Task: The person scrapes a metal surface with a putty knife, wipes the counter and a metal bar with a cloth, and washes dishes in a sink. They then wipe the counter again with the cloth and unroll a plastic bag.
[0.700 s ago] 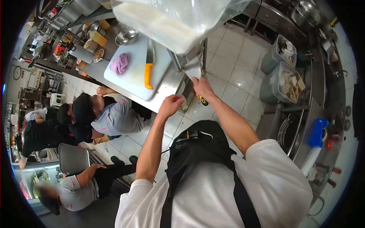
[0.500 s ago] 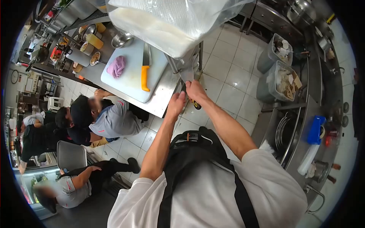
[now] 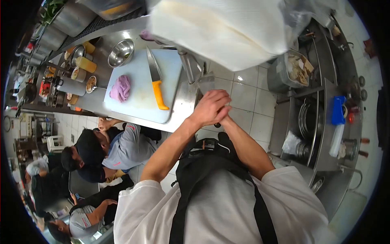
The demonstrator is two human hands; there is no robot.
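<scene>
My right hand (image 3: 224, 118) is closed around a scraper, mostly covered by my left hand. The scraper's flat metal blade (image 3: 206, 82) sticks out beyond my fingers, and its dark handle end shows just below them. Laid over my right hand, my left hand (image 3: 210, 108) has its fingers bent around it; whether it also touches the handle is hidden. To the left, a white cutting board (image 3: 140, 110) lies on a steel table (image 3: 182, 110). On the board are a chef's knife (image 3: 157, 87) with a yellow handle and a crumpled purple cloth (image 3: 120, 88).
A large white plastic-wrapped bundle (image 3: 219, 32) hangs into view above my hands. A steel bowl (image 3: 121, 53) stands beside the board. Grey bins (image 3: 280, 75) and a steel counter (image 3: 321, 126) are at right. Several people, one in a grey shirt (image 3: 130, 148), are at lower left.
My left hand has come over my right hand and closed on it; it was open beside it before. The view has shifted, bringing the white bundle further right and the board closer.
</scene>
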